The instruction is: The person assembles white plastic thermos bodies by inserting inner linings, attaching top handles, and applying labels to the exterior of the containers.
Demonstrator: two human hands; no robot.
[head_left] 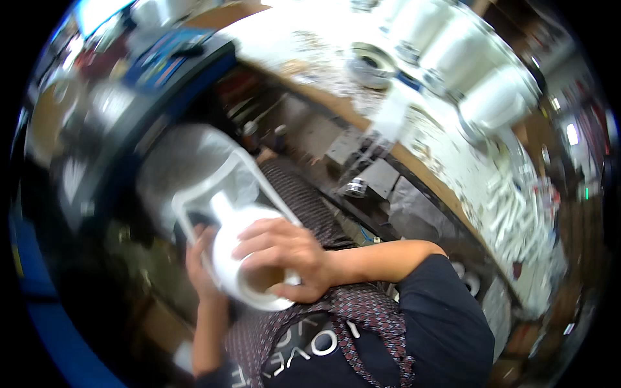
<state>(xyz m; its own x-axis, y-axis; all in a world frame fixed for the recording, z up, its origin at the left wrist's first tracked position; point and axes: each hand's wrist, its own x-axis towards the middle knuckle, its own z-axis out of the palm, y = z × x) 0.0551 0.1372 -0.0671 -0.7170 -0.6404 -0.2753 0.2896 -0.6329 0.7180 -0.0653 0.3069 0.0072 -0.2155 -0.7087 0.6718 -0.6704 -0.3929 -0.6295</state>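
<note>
In front of my torso I hold a white round-bodied plastic vessel (228, 251), tilted, with its wide round opening facing me. A long white U-shaped frame (264, 185) reaches from it away from me; how the two join is blurred. My right hand (281, 255) is closed over the vessel's body, with the fingers spread across its top and the thumb near the rim. My left hand (203, 268) grips the left side, around the frame and the vessel's edge. Part of its fingers are hidden behind the white plastic.
On the white worktable (310, 48) stand several white cylindrical vessels (498, 107) and a tape roll (373, 64). A pile of white curved plastic pieces (511, 210) lies at the right. A blue-edged bench (187, 84) is at left, near a translucent plastic bag (174, 152).
</note>
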